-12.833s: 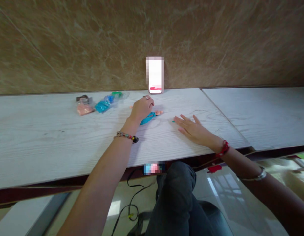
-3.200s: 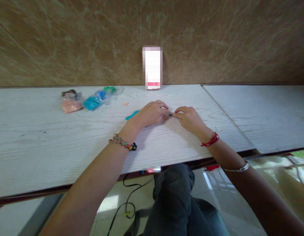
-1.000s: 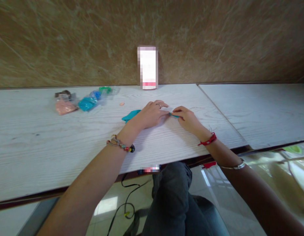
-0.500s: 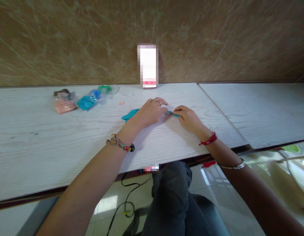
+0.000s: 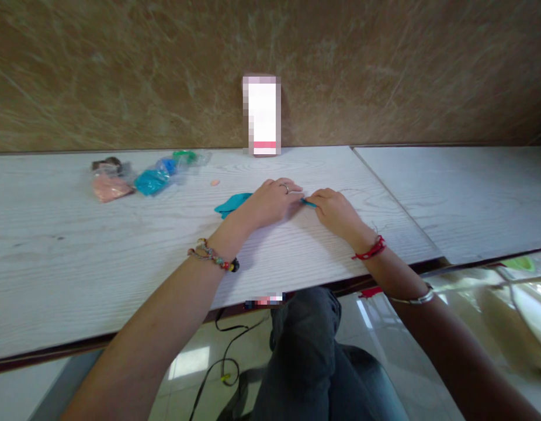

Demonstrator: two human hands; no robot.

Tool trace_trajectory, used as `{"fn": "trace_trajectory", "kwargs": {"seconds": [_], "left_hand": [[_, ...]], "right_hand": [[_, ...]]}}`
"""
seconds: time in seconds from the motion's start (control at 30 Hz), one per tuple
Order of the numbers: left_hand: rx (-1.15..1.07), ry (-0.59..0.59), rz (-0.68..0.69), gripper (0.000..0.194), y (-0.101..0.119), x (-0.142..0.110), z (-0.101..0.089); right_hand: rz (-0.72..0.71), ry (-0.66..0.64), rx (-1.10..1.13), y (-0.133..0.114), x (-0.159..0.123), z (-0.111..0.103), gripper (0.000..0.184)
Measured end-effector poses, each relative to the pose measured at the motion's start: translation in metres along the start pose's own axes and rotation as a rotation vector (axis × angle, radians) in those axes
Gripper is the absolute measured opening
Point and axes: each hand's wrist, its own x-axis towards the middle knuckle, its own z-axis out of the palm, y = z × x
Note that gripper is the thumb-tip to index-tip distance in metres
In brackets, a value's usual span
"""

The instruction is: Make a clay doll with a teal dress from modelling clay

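A thin strip of blue modelling clay (image 5: 309,203) lies between my two hands. My right hand (image 5: 338,213) pinches its right part between thumb and fingertips. The strip's left end meets the fingertips of my left hand (image 5: 274,202), closed on it with the thumb hidden underneath. Behind my left wrist, a larger flat blue clay piece (image 5: 232,204) rests on the table, partly covered by the forearm and hand. A small pink clay bit (image 5: 215,182) sits farther back.
Bags of pink clay (image 5: 110,187) and blue clay (image 5: 151,182), with brown, darker blue and green ones, lie at the back left. A phone (image 5: 262,117) with a blurred screen leans on the brown marbled wall. The white table's front edge (image 5: 235,304) passes above my knees.
Earlier, my left hand was over the larger blue clay with a pink end, and my right lay flat by a small blue bit. Both hands have since come together on the thin strip.
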Motion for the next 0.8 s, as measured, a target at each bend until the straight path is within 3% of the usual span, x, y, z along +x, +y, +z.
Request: {"fn": "trace_trajectory", "kwargs": {"seconds": [0.17,0.43,0.57,0.8], "left_hand": [[0.026,-0.093,-0.005,0.037,-0.002,-0.001,0.006],[0.076,-0.142,0.004,0.045,-0.001,-0.001,-0.002],[0.066,-0.211,0.014,0.047,-0.002,-0.001,-0.003],[0.059,-0.186,0.037,0.049,-0.002,0.0,-0.001]], "right_hand": [[0.031,0.053,0.051,0.008,-0.001,0.003,0.035],[0.016,0.101,0.114,0.022,-0.013,0.008,0.033],[0.024,0.097,0.099,0.02,-0.014,0.006,0.036],[0.03,0.039,0.03,0.009,-0.015,0.001,0.035]]}}
